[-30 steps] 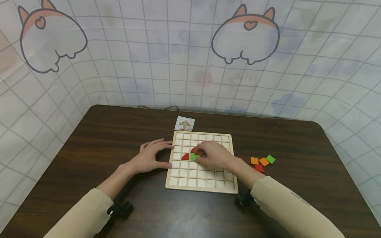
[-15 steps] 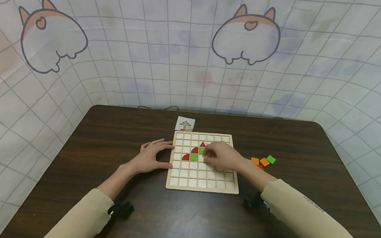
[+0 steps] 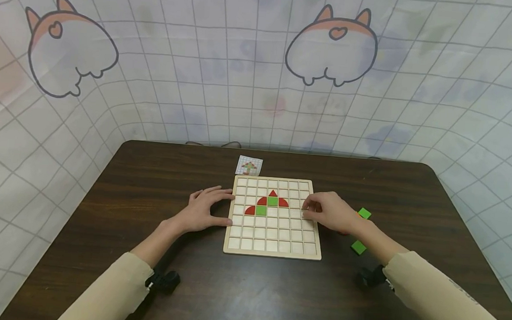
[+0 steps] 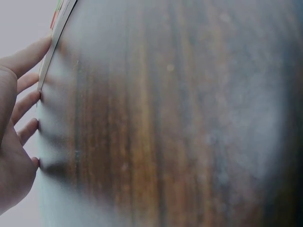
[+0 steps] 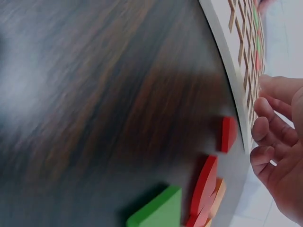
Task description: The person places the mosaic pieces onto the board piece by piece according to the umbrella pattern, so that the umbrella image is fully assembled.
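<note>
A wooden grid board (image 3: 271,254) lies on the table. Set in its cells are a red triangle (image 3: 273,193), an upper green square (image 3: 272,201) flanked by red quarter-rounds (image 3: 283,202), and a lower green square (image 3: 261,210) with another red quarter-round (image 3: 250,210) on its left. My left hand (image 3: 203,210) rests against the board's left edge, thumb and fingers spread. Over the right edge hovers my right hand (image 3: 330,212), fingers loosely bent. No piece shows between its fingertips in the right wrist view.
Right of the board lie loose pieces, partly hidden by my right arm: green squares (image 3: 359,247), red pieces (image 5: 204,184) and an orange one (image 5: 218,196). A small printed pattern card (image 3: 249,166) lies behind the board. A patterned cloth (image 3: 242,104) hangs behind the table.
My right hand has moved right, from the middle of the board to its right edge. A red quarter-round now shows right of the upper green square. My left hand stays put.
</note>
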The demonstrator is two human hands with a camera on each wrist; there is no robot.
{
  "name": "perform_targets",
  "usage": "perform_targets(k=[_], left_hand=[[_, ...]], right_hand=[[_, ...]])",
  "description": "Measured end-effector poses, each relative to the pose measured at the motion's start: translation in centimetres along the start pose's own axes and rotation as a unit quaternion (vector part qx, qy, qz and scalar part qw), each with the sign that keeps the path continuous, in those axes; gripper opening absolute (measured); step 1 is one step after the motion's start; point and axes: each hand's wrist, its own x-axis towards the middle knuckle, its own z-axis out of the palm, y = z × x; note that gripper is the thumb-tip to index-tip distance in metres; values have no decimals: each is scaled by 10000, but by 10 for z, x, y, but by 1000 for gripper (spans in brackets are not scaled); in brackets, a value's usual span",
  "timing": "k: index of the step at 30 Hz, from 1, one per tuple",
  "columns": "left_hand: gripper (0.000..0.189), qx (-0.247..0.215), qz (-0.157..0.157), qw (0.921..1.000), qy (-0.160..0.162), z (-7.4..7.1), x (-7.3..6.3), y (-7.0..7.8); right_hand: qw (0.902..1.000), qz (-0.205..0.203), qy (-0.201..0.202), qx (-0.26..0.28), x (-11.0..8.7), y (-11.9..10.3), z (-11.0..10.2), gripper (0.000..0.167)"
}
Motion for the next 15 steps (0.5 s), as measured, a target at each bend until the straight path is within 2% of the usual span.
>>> perform_targets(k=[8, 15], left_hand=[[69, 13, 8, 10000, -19, 0, 0, 0], [69, 6, -2, 10000, -31, 0, 1, 0]], right_hand=[[9988, 262, 407, -100, -19, 17, -11, 7], [9974, 641, 318, -110, -34, 34, -26, 14]])
